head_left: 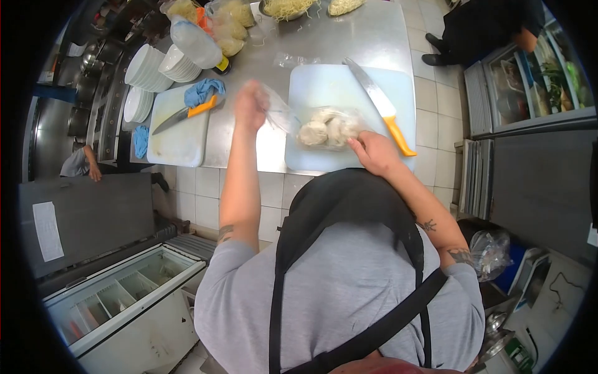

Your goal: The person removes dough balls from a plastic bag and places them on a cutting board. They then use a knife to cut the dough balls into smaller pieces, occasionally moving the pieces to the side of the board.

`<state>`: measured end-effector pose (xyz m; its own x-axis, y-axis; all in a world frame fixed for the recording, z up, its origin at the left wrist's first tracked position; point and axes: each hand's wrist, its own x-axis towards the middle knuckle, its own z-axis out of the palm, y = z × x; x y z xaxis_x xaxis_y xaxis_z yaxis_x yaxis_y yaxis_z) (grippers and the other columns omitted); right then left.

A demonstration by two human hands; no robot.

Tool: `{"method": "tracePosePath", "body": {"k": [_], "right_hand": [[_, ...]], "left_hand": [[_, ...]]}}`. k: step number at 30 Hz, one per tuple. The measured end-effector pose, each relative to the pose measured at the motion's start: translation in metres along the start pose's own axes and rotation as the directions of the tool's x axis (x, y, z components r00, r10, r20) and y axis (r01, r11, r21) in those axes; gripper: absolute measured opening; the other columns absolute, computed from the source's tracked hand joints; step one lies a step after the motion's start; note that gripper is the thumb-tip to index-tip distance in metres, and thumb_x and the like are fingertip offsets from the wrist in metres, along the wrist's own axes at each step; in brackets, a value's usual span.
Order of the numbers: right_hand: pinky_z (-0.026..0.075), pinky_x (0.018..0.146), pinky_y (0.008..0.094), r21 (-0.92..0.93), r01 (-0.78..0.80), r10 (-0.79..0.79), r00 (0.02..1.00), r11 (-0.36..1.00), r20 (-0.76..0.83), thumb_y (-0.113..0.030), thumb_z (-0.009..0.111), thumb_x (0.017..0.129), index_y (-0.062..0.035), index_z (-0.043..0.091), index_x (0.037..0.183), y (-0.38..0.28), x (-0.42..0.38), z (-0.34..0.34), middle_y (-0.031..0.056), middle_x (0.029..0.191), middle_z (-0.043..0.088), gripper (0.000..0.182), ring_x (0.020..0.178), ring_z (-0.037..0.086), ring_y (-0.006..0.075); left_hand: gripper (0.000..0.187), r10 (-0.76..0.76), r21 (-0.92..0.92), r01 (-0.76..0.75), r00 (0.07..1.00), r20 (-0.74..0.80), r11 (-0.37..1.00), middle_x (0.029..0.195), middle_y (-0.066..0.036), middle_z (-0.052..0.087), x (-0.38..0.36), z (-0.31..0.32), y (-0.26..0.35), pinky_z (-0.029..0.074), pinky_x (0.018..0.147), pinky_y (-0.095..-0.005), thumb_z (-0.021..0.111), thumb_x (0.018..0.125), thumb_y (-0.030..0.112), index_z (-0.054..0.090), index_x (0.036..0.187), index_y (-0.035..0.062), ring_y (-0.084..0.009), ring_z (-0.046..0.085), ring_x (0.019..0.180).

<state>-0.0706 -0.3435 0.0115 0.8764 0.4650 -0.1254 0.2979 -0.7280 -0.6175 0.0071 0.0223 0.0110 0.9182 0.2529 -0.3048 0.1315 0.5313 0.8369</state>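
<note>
On the right-hand cutting board [305, 84] lies a clear plastic bag [356, 116] with several pale, rounded lumps [313, 133] inside. My left hand [251, 105], slightly blurred, is closed on the bag's loose end and pulls it up and to the left. At the bag's right end, my right hand [375, 153] has its thumb and fingers pressed on the plastic beside the lumps. A large knife with a yellow handle [398, 136] lies slantwise along the board's right side, close to my right hand.
Left of my left arm, another cutting board [180, 140] carries a yellow-handled knife [171, 120] and a blue cloth [204, 91]. Stacked white bowls [145, 71] stand behind it. Noodles [286, 7] sit at the far edge. People stand at right [486, 31] and left [78, 163].
</note>
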Motion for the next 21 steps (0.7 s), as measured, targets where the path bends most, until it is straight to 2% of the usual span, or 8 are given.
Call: {"method": "tracePosePath", "body": {"k": [3,4,5,6,10,11,15,21], "right_hand": [[0.055,0.082,0.0433,0.202,-0.329,0.299,0.94,0.923,0.166,-0.062,0.053,0.1,-0.0039,0.064,0.123,0.007,-0.002,-0.004,0.0254,0.105,0.071,0.064,0.097,0.07,0.0377],[0.055,0.081,0.0416,0.261,-0.445,0.387,0.889,0.856,0.245,-0.065,0.054,0.099,-0.0037,0.061,0.131,0.009,-0.002,-0.003,0.025,0.109,0.071,0.07,0.098,0.071,0.0355],[0.056,0.08,0.0407,0.462,-0.491,0.373,0.869,0.739,0.326,-0.064,0.056,0.098,-0.0046,0.058,0.135,0.007,-0.003,-0.005,0.0217,0.112,0.07,0.07,0.1,0.071,0.0325],[0.057,0.079,0.0398,0.628,-0.529,0.343,0.849,0.571,0.402,-0.063,0.059,0.098,-0.0055,0.054,0.139,0.002,-0.005,-0.008,0.0184,0.116,0.07,0.07,0.103,0.071,0.0296],[0.059,0.074,0.037,0.877,-0.456,0.302,0.866,0.148,0.4,-0.05,0.07,0.096,-0.0086,0.05,0.143,-0.019,-0.004,-0.009,0.0098,0.128,0.065,0.065,0.11,0.068,0.0213],[0.059,0.085,0.0398,0.875,-0.481,0.243,0.856,0.05,0.456,-0.036,0.075,0.095,-0.0093,0.051,0.143,-0.013,0.005,-0.006,0.0101,0.13,0.065,0.061,0.117,0.066,0.0236],[0.049,0.108,0.0437,0.923,-0.386,0.089,0.919,-0.01,0.385,-0.019,0.076,0.093,-0.0036,0.05,0.143,-0.029,0.043,0.019,0.0111,0.135,0.063,0.059,0.126,0.061,0.026],[0.046,0.112,0.0414,0.959,-0.28,-0.149,0.948,0.034,0.282,-0.022,0.08,0.09,-0.0003,0.045,0.149,-0.078,0.129,0.069,0.0138,0.144,0.057,0.071,0.136,0.054,0.0267]], "left_hand": [[0.034,-0.14,0.719,0.057,0.989,0.056,0.692,0.089,0.0,0.06,-0.058,0.028,-0.031,0.041,0.051,-0.0254,0.066,0.1,0.041,0.06,0.121,0.0151,-0.0095,0.053,0.067],[0.047,-0.231,0.834,0.064,0.97,0.078,0.548,0.108,-0.008,0.067,-0.068,0.029,-0.047,0.052,0.066,-0.0296,0.067,0.099,0.046,0.059,0.131,0.0138,-0.0161,0.063,0.086],[0.059,-0.13,0.885,-0.161,0.962,0.239,0.437,0.128,-0.016,0.065,-0.073,0.018,-0.078,0.053,0.09,-0.0354,0.068,0.098,0.049,0.055,0.143,0.0127,-0.0229,0.063,0.113],[0.064,-0.327,0.86,0.007,0.927,0.186,0.511,0.134,-0.02,0.063,-0.085,0.034,-0.084,0.046,0.106,-0.0366,0.068,0.099,0.047,0.052,0.147,0.0084,-0.0255,0.056,0.128],[0.049,-0.353,0.756,0.063,0.907,0.228,0.651,0.122,-0.014,0.069,-0.096,0.051,-0.1,0.052,0.095,-0.0337,0.062,0.105,0.038,0.06,0.136,0.0006,-0.0197,0.064,0.11],[0.045,-0.353,0.723,0.088,0.908,0.224,0.685,0.117,-0.013,0.071,-0.092,0.05,-0.1,0.053,0.091,-0.0329,0.061,0.106,0.036,0.062,0.133,-0.0006,-0.0183,0.066,0.105],[0.034,-0.117,0.647,-0.021,0.978,0.17,0.762,0.09,-0.009,0.072,-0.075,0.032,-0.085,0.053,0.075,-0.0322,0.062,0.105,0.031,0.071,0.107,-0.0016,-0.0146,0.063,0.082],[0.022,0.126,0.827,-0.175,0.984,0.126,0.534,0.087,-0.012,0.071,-0.036,-0.017,0.003,0.051,0.075,-0.0364,0.06,0.103,0.02,0.069,0.103,0.0001,-0.0216,0.065,0.078]]}}
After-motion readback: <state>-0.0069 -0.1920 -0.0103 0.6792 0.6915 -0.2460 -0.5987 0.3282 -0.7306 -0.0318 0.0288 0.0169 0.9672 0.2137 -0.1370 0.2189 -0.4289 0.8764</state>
